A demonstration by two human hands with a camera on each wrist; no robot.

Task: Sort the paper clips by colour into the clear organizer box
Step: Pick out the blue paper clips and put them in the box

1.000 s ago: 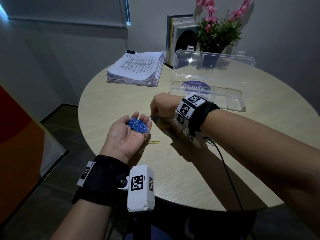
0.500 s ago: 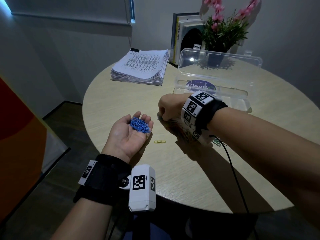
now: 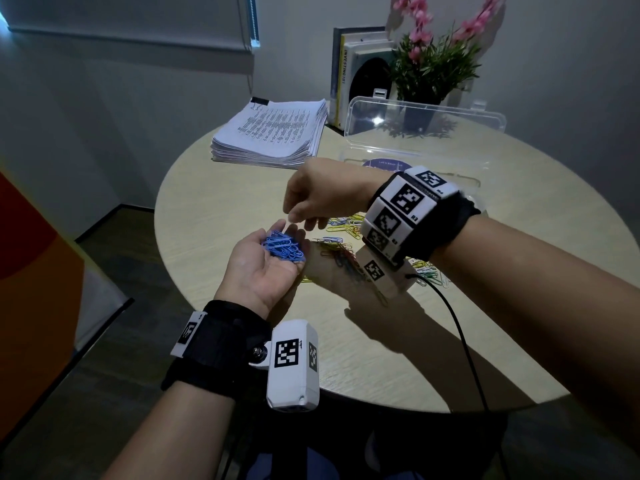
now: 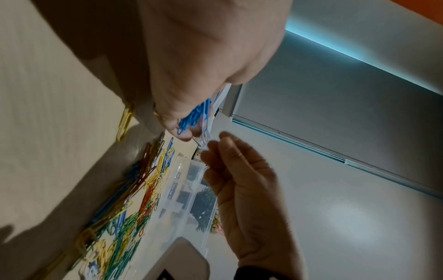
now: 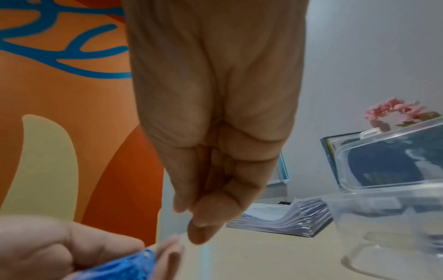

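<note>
Blue paper clips (image 3: 284, 246) cupped in left hand (image 3: 263, 268) (palm up), right hand (image 3: 322, 195) just above

The left hand (image 3: 265, 268), palm up at seven o'clock, cups blue paper clips (image 3: 283, 246), the right hand (image 3: 320, 194) hovers just above them, mixed clips (image 3: 343, 237) litter the table (image 3: 214, 209), and the organizer box (image 3: 422, 133) stands open at one o'clock.

Left hand (image 3: 263, 268) cupped palm-up, right hand (image 3: 322, 194) above, fingers (image 3: 294, 216) pinched
</note>
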